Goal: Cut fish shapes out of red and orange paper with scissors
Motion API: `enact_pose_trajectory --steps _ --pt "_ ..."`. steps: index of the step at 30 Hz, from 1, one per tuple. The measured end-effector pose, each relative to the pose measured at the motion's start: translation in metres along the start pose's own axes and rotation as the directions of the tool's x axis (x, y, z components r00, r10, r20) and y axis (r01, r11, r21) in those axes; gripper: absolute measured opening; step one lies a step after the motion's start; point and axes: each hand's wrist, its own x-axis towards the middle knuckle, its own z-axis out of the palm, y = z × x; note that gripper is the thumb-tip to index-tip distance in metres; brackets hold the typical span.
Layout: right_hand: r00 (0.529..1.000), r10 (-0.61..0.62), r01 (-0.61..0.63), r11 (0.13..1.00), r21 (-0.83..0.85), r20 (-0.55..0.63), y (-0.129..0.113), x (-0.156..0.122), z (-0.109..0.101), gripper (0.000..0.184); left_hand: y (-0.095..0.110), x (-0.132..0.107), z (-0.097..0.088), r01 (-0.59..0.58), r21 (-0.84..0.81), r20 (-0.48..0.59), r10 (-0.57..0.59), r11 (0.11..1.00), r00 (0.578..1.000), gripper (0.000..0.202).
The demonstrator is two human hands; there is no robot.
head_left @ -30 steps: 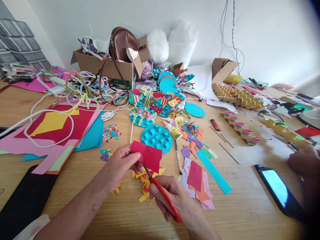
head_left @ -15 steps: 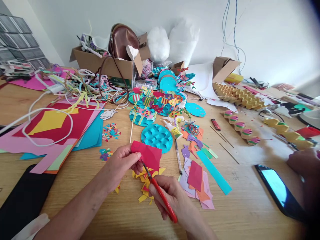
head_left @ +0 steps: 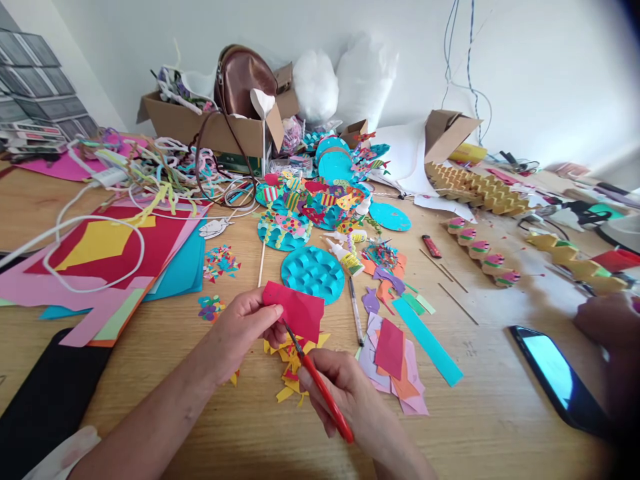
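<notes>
Wooden table (head_left: 500,427) – paper scraps (head_left: 395,363), phone (head_left: 553,373), cardboard box (head_left: 200,127), teal disc (head_left: 313,275).

pink paper (head_left: 299,311) | raised, tilted | red scissors (head_left: 321,395) | tips at its edge

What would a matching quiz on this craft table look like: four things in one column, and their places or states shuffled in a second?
Things:
1. pink paper
2. red-handled scissors
3. phone
4. brown bag

Places or states:
a. sitting in the cardboard box at the back
b. pinched in the left hand
c. lying flat on the table, screen lit
d. gripped in the right hand, blades at the paper's lower edge

Pairs: 1-b, 2-d, 3-c, 4-a
</notes>
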Motion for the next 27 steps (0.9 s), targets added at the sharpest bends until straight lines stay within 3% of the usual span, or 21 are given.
enact_pose_trajectory --steps 6,12,18,27 --pt "0.999 0.03 -0.029 1.0 -0.01 0.017 -0.001 -0.003 -0.001 0.045 0.0 0.0 -0.001 -0.035 -0.031 -0.017 0.034 0.999 0.999 0.012" --pt "1.0 -0.013 0.015 0.98 0.197 -0.014 0.004 -0.002 0.008 0.051 -0.001 -0.002 0.0 -0.048 -0.11 -0.034 0.044 0.993 0.998 0.014" --pt "0.995 -0.05 0.075 0.937 0.341 -0.083 0.011 0.002 0.018 0.054 -0.005 -0.005 0.0 0.024 -0.141 0.063 -0.015 0.99 0.998 0.016" --pt "0.997 -0.053 0.068 0.918 0.39 -0.05 0.009 0.0 0.006 0.053 0.001 -0.007 -0.011 0.01 0.053 0.165 -0.018 0.999 0.986 0.009"
